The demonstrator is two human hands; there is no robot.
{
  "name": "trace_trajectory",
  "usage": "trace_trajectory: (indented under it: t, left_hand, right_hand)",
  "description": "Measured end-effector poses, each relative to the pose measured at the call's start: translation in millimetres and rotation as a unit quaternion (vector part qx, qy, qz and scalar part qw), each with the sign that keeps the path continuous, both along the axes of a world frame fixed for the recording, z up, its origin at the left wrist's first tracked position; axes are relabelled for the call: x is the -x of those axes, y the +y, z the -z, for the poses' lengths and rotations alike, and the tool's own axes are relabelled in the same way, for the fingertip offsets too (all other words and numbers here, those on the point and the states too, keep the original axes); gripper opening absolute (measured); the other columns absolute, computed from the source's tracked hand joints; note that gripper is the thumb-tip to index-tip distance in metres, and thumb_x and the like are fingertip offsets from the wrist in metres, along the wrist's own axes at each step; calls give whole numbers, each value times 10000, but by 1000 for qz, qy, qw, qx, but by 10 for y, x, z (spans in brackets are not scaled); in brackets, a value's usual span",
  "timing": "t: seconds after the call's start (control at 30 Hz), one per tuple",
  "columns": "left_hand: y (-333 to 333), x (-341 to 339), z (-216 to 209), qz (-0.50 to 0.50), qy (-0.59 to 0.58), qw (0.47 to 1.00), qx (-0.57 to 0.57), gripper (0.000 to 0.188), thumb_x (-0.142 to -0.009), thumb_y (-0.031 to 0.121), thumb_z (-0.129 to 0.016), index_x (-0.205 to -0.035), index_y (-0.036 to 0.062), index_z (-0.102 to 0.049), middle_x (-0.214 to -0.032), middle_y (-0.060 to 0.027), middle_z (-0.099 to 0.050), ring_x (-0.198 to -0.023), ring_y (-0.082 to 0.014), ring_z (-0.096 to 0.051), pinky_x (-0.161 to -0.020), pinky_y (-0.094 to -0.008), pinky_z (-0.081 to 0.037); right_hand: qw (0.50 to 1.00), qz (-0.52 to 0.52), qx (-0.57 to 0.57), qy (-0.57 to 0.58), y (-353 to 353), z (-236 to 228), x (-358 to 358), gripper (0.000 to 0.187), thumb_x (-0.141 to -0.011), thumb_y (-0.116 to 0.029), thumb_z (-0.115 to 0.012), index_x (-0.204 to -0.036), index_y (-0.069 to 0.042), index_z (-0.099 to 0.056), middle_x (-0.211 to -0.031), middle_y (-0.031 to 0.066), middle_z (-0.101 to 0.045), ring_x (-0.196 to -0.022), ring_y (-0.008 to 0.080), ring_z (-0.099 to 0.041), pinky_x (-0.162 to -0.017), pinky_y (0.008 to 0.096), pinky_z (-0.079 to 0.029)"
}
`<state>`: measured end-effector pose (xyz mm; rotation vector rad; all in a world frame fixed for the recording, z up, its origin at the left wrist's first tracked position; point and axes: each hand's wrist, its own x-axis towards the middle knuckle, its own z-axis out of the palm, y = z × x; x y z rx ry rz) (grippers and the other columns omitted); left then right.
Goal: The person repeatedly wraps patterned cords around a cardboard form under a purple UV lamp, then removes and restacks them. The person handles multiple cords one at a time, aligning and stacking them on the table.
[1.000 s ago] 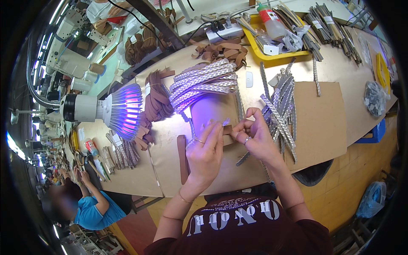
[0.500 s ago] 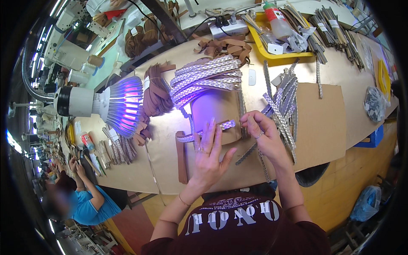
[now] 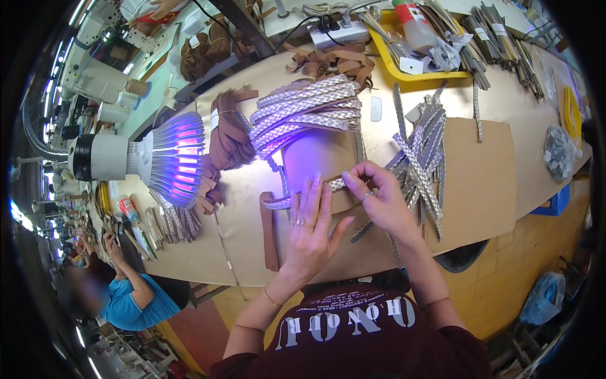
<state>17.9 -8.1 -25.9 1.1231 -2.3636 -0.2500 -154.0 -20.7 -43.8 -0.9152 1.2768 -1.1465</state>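
Observation:
A silvery braided strap [image 3: 276, 204] lies across a tan board [image 3: 315, 158] on the worktable. My left hand [image 3: 307, 234] rests flat over the middle of this strap, its fingers stretched out and the thumb apart. At the strap's right end my right hand [image 3: 383, 201] pinches with thumb and forefinger; the very tip is hidden by the fingers. Just beyond the hands sits a thick pile of braided straps [image 3: 306, 114] with brown backing. A flat brown strip [image 3: 269, 237] lies to the left of my left hand.
A lamp [image 3: 173, 158] with a finned head glows at the left, near brown strip bundles [image 3: 227, 136]. Grey braided pieces [image 3: 420, 158] and a cardboard sheet [image 3: 483, 183] lie to the right. A yellow tray [image 3: 394, 69] stands behind. A co-worker [image 3: 136, 297] sits at far left.
My right hand has moved left and down onto the strap's right end and now pinches it. My left hand stays flat on the strap. The whole view has shifted slightly.

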Motion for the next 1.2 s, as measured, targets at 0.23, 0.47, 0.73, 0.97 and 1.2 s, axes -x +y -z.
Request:
trace_trajectory:
  t: [0.23, 0.47, 0.73, 0.97, 1.2]
  left_hand:
    - [1, 14, -34, -2, -19, 1000, -1, 681, -832, 238, -761, -1343, -113, -479, -1460, -264, -411, -1358, -429, -401, -1096, -555, -337]
    - [-2, 5, -50, 1, -37, 999, -2, 676, -833, 240, -759, -1348, -99, -482, -1452, -265, -418, -1349, -429, -413, -1092, -549, -350]
    - [-9, 18, 34, -9, -30, 999, 19, 647, -823, 197, -757, -1330, -106, -492, -1430, -270, -434, -1326, -422, -438, -1098, -540, -356]
    - [0, 59, 74, -27, -38, 998, 51, 641, -812, 142, -751, -1344, -90, -478, -1425, -246, -445, -1315, -417, -451, -1091, -523, -360]
    - [13, 43, 56, -17, 29, 999, 11, 619, -824, 158, -729, -1354, -56, -489, -1431, -252, -432, -1357, -409, -401, -1122, -540, -305]
  right_hand:
    - [999, 3, -25, -33, -17, 10, -15, 216, -947, -194, -653, -943, 21, -631, -782, -2, -603, -723, 58, -503, -652, 231, -438]
    - [1000, 21, -22, 1, -11, 7, -60, 212, -939, -182, -659, -931, 26, -622, -767, 7, -597, -695, 67, -495, -628, 247, -436]
    - [988, 74, 23, 132, 69, 48, -233, 231, -940, -204, -657, -924, 4, -559, -736, 68, -564, -650, 128, -522, -618, 283, -450]
    - [993, 82, 27, 84, 53, 148, -229, 272, -942, -243, -661, -962, 7, -554, -754, 39, -562, -677, 126, -530, -649, 311, -462]
    - [997, 34, 26, 68, 42, -173, -98, 193, -936, -184, -667, -887, 1, -641, -733, -1, -595, -685, 55, -503, -634, 222, -425]
